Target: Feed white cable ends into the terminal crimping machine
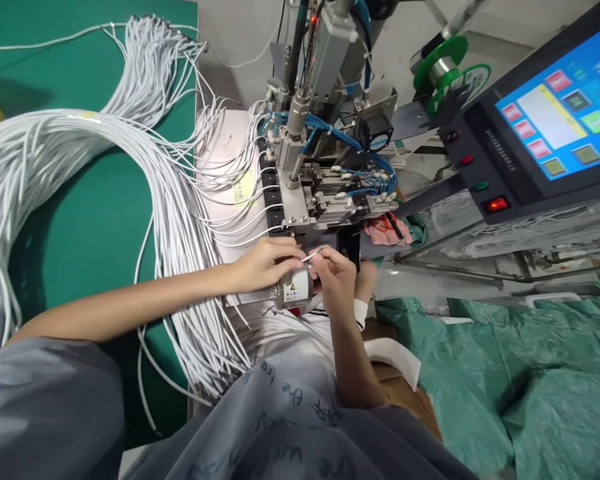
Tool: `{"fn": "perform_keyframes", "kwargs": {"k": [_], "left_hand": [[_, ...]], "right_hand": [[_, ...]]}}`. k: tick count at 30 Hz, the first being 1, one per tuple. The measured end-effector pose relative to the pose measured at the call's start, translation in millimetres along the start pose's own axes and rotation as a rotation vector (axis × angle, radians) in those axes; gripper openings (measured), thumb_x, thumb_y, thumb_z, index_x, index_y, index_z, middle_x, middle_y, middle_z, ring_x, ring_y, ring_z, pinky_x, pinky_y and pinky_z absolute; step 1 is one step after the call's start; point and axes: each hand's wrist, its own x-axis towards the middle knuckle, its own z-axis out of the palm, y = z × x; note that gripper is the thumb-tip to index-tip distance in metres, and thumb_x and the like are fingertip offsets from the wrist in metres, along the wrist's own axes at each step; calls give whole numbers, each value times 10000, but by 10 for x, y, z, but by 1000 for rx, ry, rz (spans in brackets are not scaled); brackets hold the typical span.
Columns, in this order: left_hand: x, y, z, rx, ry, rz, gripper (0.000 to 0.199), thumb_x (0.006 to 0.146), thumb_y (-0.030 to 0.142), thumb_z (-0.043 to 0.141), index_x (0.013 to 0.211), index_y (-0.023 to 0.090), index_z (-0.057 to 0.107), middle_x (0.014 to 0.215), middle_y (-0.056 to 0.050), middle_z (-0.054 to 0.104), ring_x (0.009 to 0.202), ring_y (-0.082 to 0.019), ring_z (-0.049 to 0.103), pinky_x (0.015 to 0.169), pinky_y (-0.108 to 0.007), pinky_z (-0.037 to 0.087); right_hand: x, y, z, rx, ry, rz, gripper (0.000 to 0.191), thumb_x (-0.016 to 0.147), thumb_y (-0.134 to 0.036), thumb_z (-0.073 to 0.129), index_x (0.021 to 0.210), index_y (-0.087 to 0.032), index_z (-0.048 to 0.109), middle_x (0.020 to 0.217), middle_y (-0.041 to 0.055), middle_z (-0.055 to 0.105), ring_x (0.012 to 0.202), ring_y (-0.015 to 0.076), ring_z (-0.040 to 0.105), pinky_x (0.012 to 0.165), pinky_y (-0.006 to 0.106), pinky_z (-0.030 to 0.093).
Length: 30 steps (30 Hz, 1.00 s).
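Note:
Between my two hands is the end of a white cable (309,257). My left hand (270,263) pinches it from the left, fingers closed. My right hand (334,267) has thumb and fingertips closed on its tip. Just below the fingers sits a clear container with a white label (296,288). A machine with metal clamps (293,200) stands directly beyond my hands, with several white cables leading into its black slots. A big bundle of white cables (165,193) lies to the left, partly under my left forearm.
A green table (95,213) carries the bundle at left. A control panel with a blue screen (560,113) juts in at upper right, near a green spool (440,70). Pink cloth (387,230) lies right of the machine; green sheeting (545,380) is at lower right.

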Motion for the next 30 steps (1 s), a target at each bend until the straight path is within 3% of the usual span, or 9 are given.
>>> {"fn": "perform_keyframes", "kwargs": {"k": [5,11,16,19,22,27,30], "left_hand": [[3,29,0,-13,-40,-87,216,899,207,481,924,129,681,763,-43,618,681,-108,560,629,-235,451],[-33,-18,9,161,25,-38,195,861,168,507,877,136,699,701,-31,587,650,-112,536,593,-234,423],[-13,23,-10,114,29,-138,141,816,163,560,750,140,683,674,-7,592,624,-96,536,579,-217,413],[9,54,-21,-10,-14,-261,149,786,213,612,667,128,638,652,5,583,604,-88,532,557,-200,410],[6,42,-19,-42,-33,-260,168,787,214,606,648,121,599,641,10,553,598,-83,518,542,-191,392],[-29,-14,-11,154,-23,-92,148,837,143,506,774,140,640,697,-1,539,647,-98,501,585,-218,372],[-34,-16,2,150,-26,-127,144,832,154,516,731,140,618,690,2,544,638,-99,507,585,-218,382]], "right_hand": [[-9,-24,-28,-182,13,-168,162,815,-305,589,724,-178,632,738,22,576,681,127,530,593,250,413],[-37,-124,-49,-414,26,-207,170,820,-276,571,745,-167,679,625,3,532,554,104,447,498,243,336],[-41,-61,4,-380,67,-194,221,794,-285,599,616,-159,638,526,-32,379,504,87,336,477,242,283],[-53,-3,79,-275,123,-200,225,795,-297,599,622,-158,639,522,-36,348,505,88,320,484,248,276],[-45,0,94,-307,163,-234,216,805,-298,581,659,-161,660,517,-39,334,496,87,309,482,251,266],[54,-71,-80,-425,-20,-142,208,766,-305,606,615,-170,646,495,-38,368,493,92,337,491,243,309],[76,-49,-103,-346,-56,-120,222,756,-314,619,588,-169,634,512,-28,406,506,99,369,497,246,315]]}}
